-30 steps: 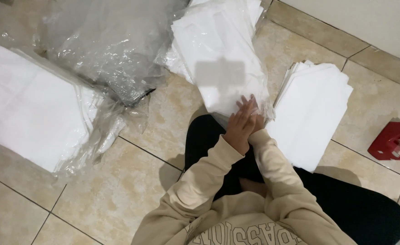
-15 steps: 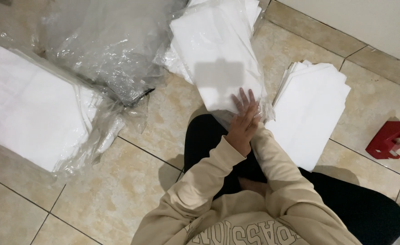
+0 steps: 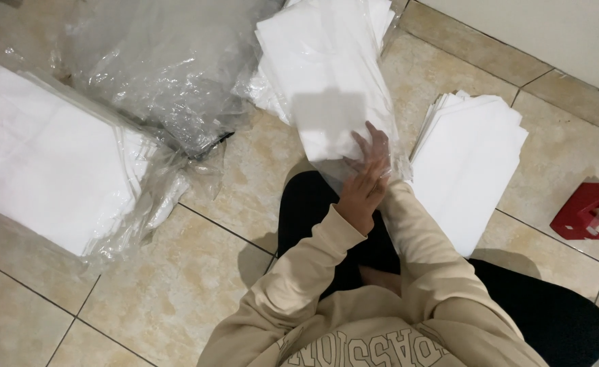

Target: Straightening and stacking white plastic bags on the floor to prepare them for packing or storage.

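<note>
I sit on a tiled floor with a white folded stack in a clear plastic bag (image 3: pixel 327 81) lying in front of my knees. My left hand (image 3: pixel 364 180) rests on the near end of this bag, fingers stretched forward and pressing the plastic. My right hand is hidden under the left one. Only its beige sleeve (image 3: pixel 418 228) shows, reaching the same spot at the bag's near edge. A pile of bare white folded sheets (image 3: pixel 473 163) lies just right of my hands.
A larger white stack in loose plastic (image 3: pixel 48 163) lies at the left. Crumpled clear plastic wrap (image 3: pixel 164 75) sits beyond it. A red tape dispenser (image 3: pixel 585 211) stands at the right by the wall (image 3: pixel 557 34). My black-clad legs are folded beneath me.
My left hand's fingers have stretched a little farther forward over the bag's near end. The piles around me have not moved.
</note>
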